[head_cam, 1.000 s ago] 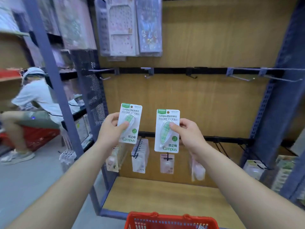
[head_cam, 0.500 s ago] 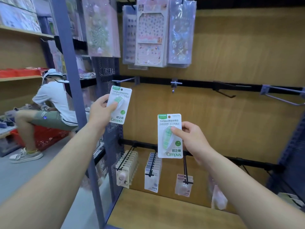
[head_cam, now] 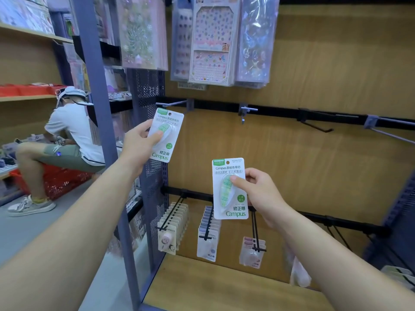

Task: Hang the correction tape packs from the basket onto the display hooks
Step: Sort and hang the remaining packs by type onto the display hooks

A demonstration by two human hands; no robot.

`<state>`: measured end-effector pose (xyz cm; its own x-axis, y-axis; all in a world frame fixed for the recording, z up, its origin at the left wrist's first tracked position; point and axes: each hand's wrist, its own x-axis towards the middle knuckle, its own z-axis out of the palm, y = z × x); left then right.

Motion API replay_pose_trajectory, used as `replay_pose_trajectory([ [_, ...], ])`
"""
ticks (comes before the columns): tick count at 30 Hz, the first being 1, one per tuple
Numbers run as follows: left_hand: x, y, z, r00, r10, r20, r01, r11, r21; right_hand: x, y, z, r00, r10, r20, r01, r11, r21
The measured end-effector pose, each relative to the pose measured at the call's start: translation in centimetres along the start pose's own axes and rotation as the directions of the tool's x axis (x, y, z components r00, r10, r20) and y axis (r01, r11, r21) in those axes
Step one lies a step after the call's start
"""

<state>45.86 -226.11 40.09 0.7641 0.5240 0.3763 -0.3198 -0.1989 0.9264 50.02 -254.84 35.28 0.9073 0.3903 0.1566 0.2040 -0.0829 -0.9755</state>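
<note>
a stationery shop: a wood-backed display bay point(head_cam: 314, 164) with metal hooks point(head_cam: 248, 110) on black rails point(head_cam: 280, 108), sticker sheets point(head_cam: 212, 43) hanging above, rows of carded packs point(head_cam: 207, 234) (all retail blister cards) below, stocked shelves point(head_cam: 29, 33) and a red shopping basket point(head_cam: 62, 181) in the aisle.

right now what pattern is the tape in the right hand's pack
Green plaid on the tape in that pack, clearest in the head view.
</note>
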Motion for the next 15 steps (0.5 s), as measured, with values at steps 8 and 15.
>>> replay_pose_trajectory([
  [8, 0.0, -0.7, -0.2, 1.000, -0.004, 0.026, 0.003, 1.000, 0.025, 0.6, -0.2, 0.8, 1.000, -0.003, 0.017, 0.003, 1.000, -0.003],
  [15, 1.6, -1.3, 0.9, 1.000, -0.015, 0.006, 0.014, 0.998, 0.059, 1.2, -0.6, 1.8, 0.999, -0.027, 0.040, 0.027, 1.000, 0.005],
])
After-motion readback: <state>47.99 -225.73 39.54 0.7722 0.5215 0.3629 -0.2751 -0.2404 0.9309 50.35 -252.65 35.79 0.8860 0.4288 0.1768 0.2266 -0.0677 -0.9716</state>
